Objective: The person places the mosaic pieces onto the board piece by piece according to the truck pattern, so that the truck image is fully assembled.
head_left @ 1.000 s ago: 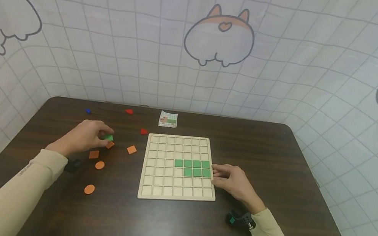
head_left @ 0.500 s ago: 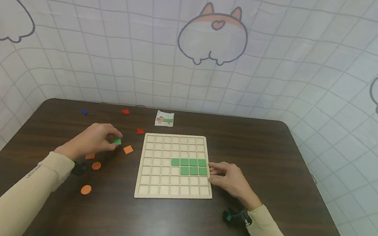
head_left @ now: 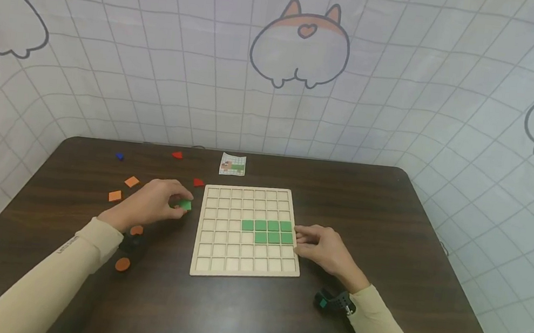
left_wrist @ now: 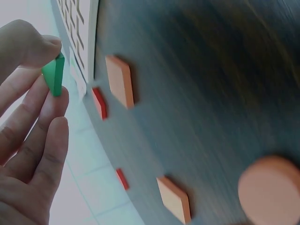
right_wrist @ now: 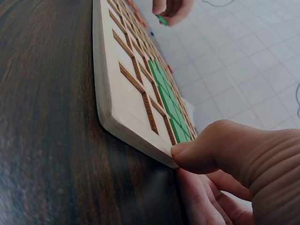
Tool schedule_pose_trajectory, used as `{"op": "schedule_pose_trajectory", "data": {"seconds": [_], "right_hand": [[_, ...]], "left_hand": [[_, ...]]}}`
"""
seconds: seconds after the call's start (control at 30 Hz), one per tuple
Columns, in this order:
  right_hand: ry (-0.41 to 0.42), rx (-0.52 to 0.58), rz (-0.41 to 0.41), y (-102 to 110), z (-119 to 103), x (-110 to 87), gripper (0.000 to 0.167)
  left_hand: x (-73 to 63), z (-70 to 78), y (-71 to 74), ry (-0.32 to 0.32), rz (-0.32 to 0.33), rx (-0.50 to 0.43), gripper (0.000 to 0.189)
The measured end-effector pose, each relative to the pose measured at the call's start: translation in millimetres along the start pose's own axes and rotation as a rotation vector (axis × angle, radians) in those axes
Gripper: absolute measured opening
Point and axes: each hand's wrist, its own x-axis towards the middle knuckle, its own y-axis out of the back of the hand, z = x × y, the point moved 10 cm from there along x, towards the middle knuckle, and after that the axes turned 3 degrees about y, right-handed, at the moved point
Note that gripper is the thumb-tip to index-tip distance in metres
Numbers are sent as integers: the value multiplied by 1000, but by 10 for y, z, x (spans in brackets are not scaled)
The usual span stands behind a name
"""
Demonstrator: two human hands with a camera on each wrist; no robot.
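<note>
My left hand (head_left: 153, 202) pinches a green square tile (head_left: 186, 205) between thumb and fingertips, just left of the wooden grid board (head_left: 245, 276). In the left wrist view the green tile (left_wrist: 57, 77) is tilted and held clear of the table. Two rows of green tiles (head_left: 274, 226) fill cells at the board's right side. My right hand (head_left: 328, 251) is at the board's right edge. Close up in the right wrist view, its thumb (right_wrist: 192, 154) presses on the board's rim (right_wrist: 136, 136), with the fingers curled below alongside the edge.
Orange square tiles (head_left: 114, 195) and orange discs (head_left: 122, 264) lie on the left of the dark table (head_left: 241, 321). Two red pieces (head_left: 198, 182) and a blue piece (head_left: 120, 156) are farther back. A small printed pattern card (head_left: 233, 165) lies behind the board.
My left hand has carried the green tile rightward toward the board, uncovering orange squares behind it. The right hand keeps its place at the board's edge.
</note>
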Motion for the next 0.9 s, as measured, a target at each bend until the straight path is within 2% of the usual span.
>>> {"op": "schedule_pose_trajectory", "data": {"seconds": [0.13,0.37,0.67,0.9], "right_hand": [[-1,-2,-3,-1,4,1,55],[-4,-14,4,5,-7,-3,54],[-4,-8,-1,2,-16,-12,55],[-12,-11,4,5,-7,-11,55]], "left_hand": [[38,84,-80,-14,-10,-4,30],[90,273,-208,-54,-23,-63,29],[166,519,-358,-89,-55,-50,32],[240,673,-485,-125,-79,-100,28]]}}
